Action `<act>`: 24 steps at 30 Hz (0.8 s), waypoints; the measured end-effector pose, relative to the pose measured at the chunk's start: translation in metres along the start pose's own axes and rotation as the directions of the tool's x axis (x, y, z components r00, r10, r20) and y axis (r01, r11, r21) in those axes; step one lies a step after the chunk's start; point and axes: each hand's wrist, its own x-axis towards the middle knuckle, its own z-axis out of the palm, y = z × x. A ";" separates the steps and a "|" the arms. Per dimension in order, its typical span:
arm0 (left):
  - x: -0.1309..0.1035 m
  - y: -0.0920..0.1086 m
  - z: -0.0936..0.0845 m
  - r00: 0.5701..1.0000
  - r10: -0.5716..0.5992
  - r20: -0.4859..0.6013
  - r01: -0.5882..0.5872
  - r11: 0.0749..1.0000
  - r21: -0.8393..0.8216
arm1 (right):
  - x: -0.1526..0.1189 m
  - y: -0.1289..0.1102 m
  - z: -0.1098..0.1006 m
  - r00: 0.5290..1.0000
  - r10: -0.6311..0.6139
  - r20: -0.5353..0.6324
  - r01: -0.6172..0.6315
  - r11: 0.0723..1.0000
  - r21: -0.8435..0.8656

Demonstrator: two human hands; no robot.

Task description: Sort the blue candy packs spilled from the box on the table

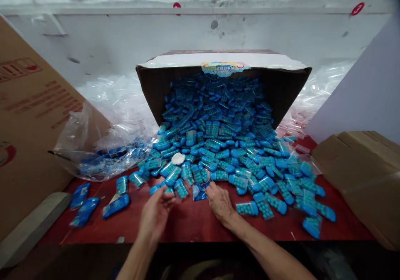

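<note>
**Small blue packet at right fingertips, in front of spilled bead containers**

Head view: shows the right hand (pixel 220 201) with fingers drawn in, apparently pinching the right edge of a small blue packet (pixel 200 191). Lies flat or nearly so on the red tabletop (pixel 193 226), at the near edge of the heap. Shows the left hand (pixel 156 213) to the left of the packet, blurred, fingers loosely curled beside the nearest containers. Cannot tell whether empty or gripping.

Found behind and around: bead containers (pixel 246 208) with clear bodies, turquoise beads and blue caps, spread from the open mouth of a carton (pixel 225 58) facing the near edge. Noted among them: a white piece (pixel 178 158). Noted at left: three blue packages (pixel 80 196) set apart, near a clear plastic bag (pixel 75 138) with blue contents.

Judged to be at close fingertip handling of one packet, with the left hand unengaged with it. For any lift or turn, calls for a secure hold on the edge, left fingers brought to the opposite side, and care against dragging neighbouring containers along.
</note>
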 end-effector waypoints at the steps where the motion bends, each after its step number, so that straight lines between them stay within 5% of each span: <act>1: -0.004 -0.016 0.006 0.999 0.008 0.032 -0.011 0.996 0.090 | -0.001 0.001 0.000 1.000 -0.006 -0.010 0.006 1.000 -0.001; 6: -0.021 -0.067 0.029 0.976 -0.159 0.149 0.108 0.948 0.300 | -0.012 -0.002 -0.018 0.993 -0.007 -0.116 0.014 0.998 0.065; 11: -0.025 -0.064 0.056 0.935 -0.130 0.331 0.084 0.985 0.149 | -0.017 -0.001 -0.037 0.965 0.058 -0.255 0.048 0.920 0.389; 14: -0.021 -0.060 0.065 0.931 -0.098 0.351 0.055 0.990 0.131 | -0.007 0.010 -0.035 0.955 0.277 -0.107 -0.096 0.628 0.773; 17: -0.014 -0.065 0.067 0.938 -0.101 0.331 0.025 0.974 0.226 | 0.003 0.022 -0.027 0.948 0.280 0.150 -0.246 0.347 0.905; 20: -0.010 -0.073 0.069 0.967 -0.016 0.256 -0.060 0.956 0.286 | 0.004 0.025 -0.020 0.949 0.266 0.172 -0.259 0.338 0.905; 24: -0.011 -0.079 0.078 0.949 -0.025 0.316 -0.042 0.978 0.204 | -0.001 0.024 -0.016 0.940 0.309 0.143 -0.255 0.362 0.896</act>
